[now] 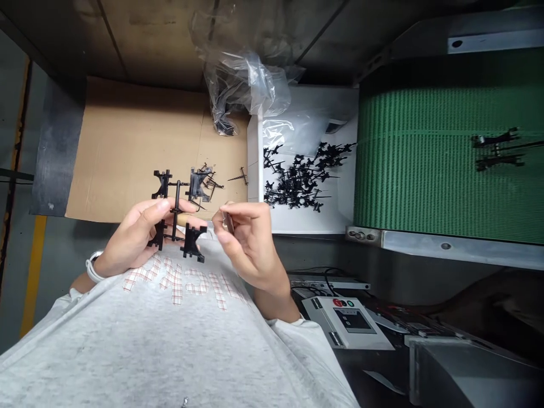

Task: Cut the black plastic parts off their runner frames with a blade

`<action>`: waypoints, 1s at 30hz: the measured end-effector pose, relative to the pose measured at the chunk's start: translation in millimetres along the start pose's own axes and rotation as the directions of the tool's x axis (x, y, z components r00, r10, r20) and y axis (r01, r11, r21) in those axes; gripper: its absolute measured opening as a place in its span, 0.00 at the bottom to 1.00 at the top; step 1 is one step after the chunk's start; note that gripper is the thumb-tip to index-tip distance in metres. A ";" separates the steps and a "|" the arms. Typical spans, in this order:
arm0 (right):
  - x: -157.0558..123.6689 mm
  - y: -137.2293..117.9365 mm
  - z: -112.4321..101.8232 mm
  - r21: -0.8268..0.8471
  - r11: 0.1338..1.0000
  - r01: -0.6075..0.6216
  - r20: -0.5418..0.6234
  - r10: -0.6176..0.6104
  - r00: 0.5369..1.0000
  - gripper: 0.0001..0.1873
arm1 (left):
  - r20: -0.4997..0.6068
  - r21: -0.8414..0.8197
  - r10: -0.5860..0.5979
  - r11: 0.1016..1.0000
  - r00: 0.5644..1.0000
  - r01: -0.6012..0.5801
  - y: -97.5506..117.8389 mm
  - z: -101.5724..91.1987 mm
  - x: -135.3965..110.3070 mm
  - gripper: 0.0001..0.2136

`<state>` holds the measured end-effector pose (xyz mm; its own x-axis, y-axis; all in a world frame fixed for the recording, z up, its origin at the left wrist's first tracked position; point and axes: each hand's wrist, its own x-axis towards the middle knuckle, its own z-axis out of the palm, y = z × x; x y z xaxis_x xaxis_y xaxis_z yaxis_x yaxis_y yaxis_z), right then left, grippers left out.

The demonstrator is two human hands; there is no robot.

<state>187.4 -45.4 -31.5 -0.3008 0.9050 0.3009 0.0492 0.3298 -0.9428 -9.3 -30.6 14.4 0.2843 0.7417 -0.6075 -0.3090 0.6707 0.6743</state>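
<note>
My left hand [138, 229] is closed on a black plastic sprue [176, 211], a moulded frame with several bracket-like parts joined by thin runners. It is held up in front of my shirt, over the near edge of the cardboard. My right hand [249, 241] is just to the right, its thumb and fingers pinched on a small metal tool [228, 222] whose kind I cannot make out. A gap lies between this hand and the sprue. Behind the sprue, thin black runner scraps [212, 180] lie on the cardboard [140, 147].
A white box [314, 222] right of the cardboard holds many black parts, with a clear plastic bag [255, 85] over its left rim. At the right, a green conveyor belt [416, 187] carries another black sprue [497, 150]. A control box [348, 323] with buttons sits at lower right.
</note>
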 end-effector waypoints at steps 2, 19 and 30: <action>-1.5 -0.7 0.5 -0.034 0.999 0.027 0.017 -0.027 0.999 0.15 | 0.038 -0.030 0.030 0.999 0.999 -0.029 0.2 0.1 0.4 0.15; 6.7 -0.9 6.0 -0.112 0.980 0.162 -0.067 -0.170 0.983 0.14 | 0.141 0.013 0.047 0.999 0.989 -0.049 -1.3 1.8 0.6 0.16; 14.1 -3.8 12.2 -0.152 0.955 0.254 -0.132 -0.275 0.952 0.08 | 0.147 0.152 0.101 0.981 0.984 -0.123 -2.9 -0.2 2.0 0.19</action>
<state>171.4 -37.2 -25.3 -0.1739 0.8068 0.5646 0.1151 0.5860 -0.8021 -8.1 -31.1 11.1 0.3817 0.7969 -0.4682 -0.2005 0.5659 0.7997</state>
